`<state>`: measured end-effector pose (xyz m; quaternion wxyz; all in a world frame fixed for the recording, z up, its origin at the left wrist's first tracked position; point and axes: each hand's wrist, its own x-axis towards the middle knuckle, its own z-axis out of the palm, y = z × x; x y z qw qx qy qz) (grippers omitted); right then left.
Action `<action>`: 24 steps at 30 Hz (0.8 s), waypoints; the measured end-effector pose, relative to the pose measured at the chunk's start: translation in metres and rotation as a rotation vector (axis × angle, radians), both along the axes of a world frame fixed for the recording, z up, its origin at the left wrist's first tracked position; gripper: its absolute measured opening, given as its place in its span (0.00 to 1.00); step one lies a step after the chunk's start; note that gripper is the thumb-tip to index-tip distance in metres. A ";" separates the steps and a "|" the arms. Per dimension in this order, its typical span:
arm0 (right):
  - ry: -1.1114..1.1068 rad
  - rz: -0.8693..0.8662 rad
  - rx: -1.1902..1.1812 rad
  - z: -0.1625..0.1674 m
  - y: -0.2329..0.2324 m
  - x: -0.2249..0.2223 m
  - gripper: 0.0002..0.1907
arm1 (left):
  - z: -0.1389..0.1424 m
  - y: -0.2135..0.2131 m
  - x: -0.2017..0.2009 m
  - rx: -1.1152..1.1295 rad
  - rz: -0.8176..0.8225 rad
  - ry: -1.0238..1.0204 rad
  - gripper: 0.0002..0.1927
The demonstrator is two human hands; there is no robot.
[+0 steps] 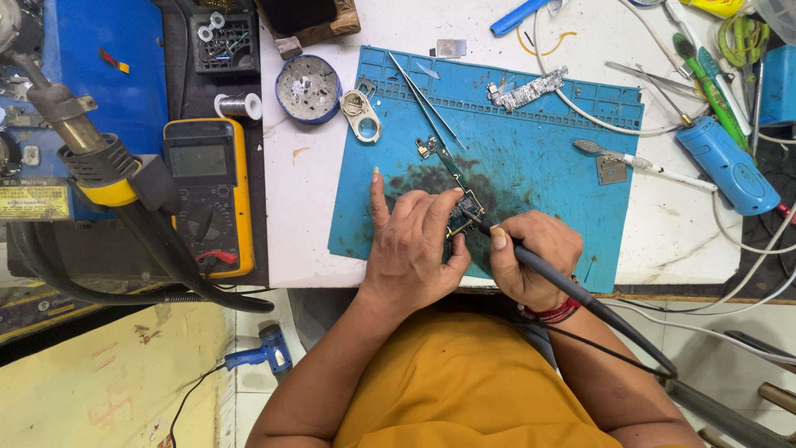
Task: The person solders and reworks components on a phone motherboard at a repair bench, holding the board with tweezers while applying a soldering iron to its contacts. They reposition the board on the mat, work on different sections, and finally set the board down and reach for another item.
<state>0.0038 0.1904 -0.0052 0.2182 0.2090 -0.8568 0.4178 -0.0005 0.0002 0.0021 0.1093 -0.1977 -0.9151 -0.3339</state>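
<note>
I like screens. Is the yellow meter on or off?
Seemingly off: the meter has a blank grey screen with no digits. It lies flat, face up, left of the mat.

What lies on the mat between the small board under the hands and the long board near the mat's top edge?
In the head view, only bare blue mat separates the small board from the long board; the tweezers lie off to the left.
</note>
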 end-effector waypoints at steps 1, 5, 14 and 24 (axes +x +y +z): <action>-0.005 -0.008 -0.005 0.000 0.000 0.000 0.05 | 0.000 0.000 0.000 -0.001 0.000 0.002 0.30; 0.001 0.014 0.020 0.001 0.000 0.001 0.05 | 0.000 0.000 0.000 -0.002 0.000 -0.001 0.30; -0.010 0.011 -0.002 -0.001 0.000 0.000 0.04 | 0.000 0.000 0.000 -0.001 -0.002 -0.006 0.30; -0.008 0.011 0.000 0.000 0.001 0.000 0.04 | -0.001 0.000 0.000 0.001 -0.005 0.006 0.30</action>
